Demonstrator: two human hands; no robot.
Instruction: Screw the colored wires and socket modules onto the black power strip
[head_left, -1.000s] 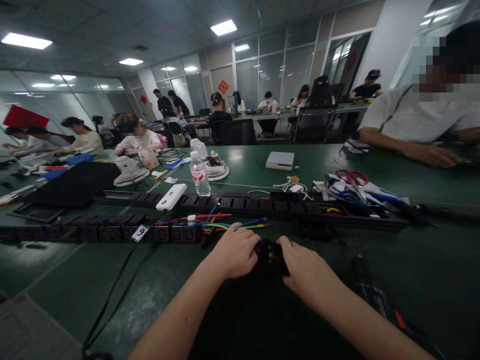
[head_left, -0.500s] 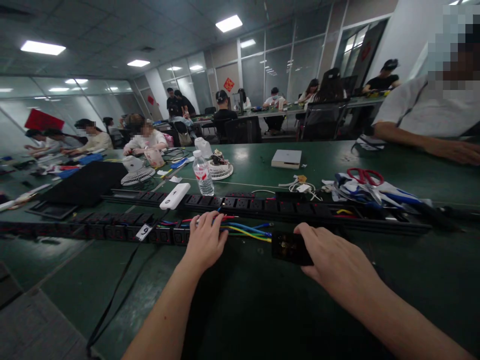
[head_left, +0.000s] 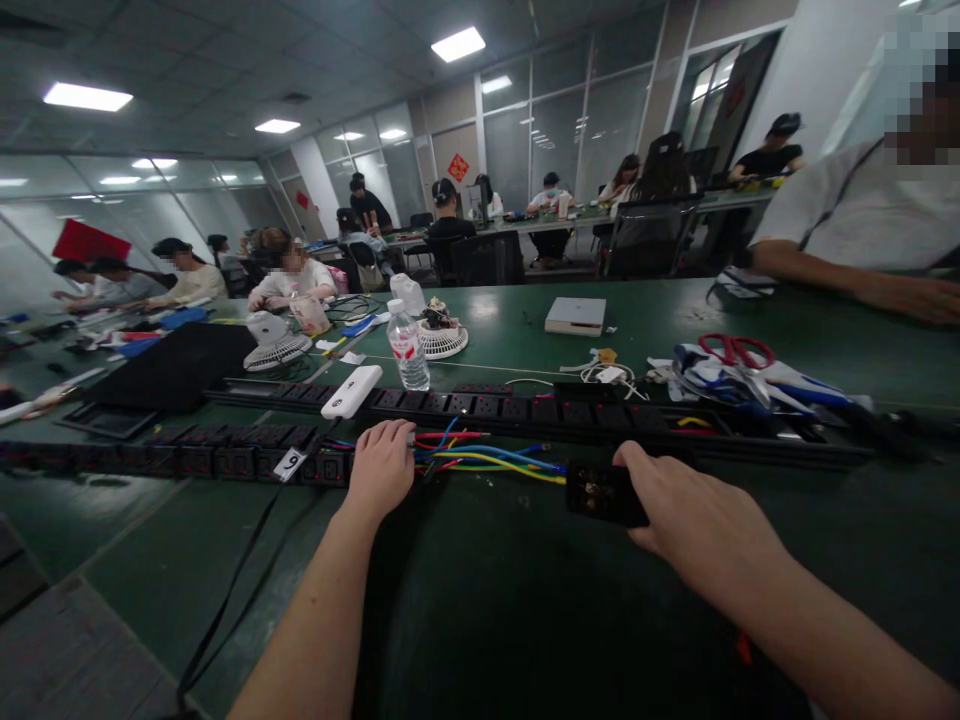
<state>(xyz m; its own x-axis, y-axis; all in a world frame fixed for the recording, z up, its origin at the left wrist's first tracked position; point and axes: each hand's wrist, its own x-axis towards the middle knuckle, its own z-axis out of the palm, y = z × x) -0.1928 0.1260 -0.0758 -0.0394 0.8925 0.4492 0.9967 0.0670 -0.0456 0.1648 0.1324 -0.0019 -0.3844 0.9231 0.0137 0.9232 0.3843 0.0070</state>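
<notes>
Trailing blue, yellow and green wires (head_left: 495, 458), a black block (head_left: 600, 494) sits over the counter (head_left: 172, 570), the right hand's (head_left: 694, 510) fingers clamped on its right end. The left hand (head_left: 381, 468) lies over the near socket strip's (head_left: 225, 460) wired end; whether its fingers grip anything, I cannot tell. Behind, a long black channel (head_left: 795, 452) contains a row of sockets (head_left: 517, 408) and, towards its right end, a yellow wire (head_left: 693, 421). Beyond stands a clear bottle (head_left: 407, 352), upright, its fill level unclear.
</notes>
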